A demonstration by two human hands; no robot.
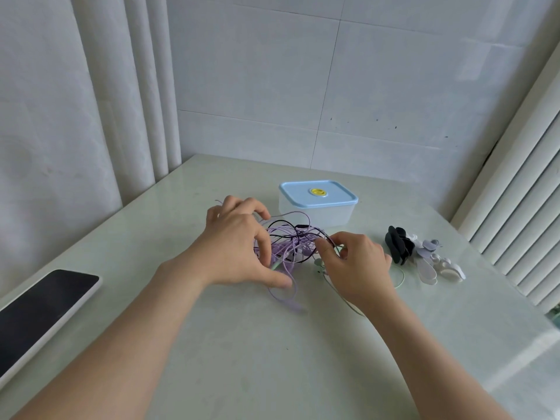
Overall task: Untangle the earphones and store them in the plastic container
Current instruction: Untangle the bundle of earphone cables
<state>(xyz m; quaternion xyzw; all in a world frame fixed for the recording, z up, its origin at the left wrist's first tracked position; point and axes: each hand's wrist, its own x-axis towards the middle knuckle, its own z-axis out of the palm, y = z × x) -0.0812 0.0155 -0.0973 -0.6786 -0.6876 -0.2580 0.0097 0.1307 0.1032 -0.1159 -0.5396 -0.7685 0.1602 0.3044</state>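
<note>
Tangled earphones [291, 241] under curled left fingers [263, 241], right fingers [323, 247] pinching a cord

You work in bright, soft daylight with a cool cast. It comes from the right, by the blinds [521, 207], and lays a pale glare on the near right of the worktop [272, 374]. Shadows there are faint and soft-edged. Your left hand [236, 247] and the earphones [288, 237] under its thumb smear slightly. The curtain [136, 101] and blinds bow at the edges.

Left hand [239, 247], right hand [357, 262] bare; nails [285, 282] seemingly short.
</note>
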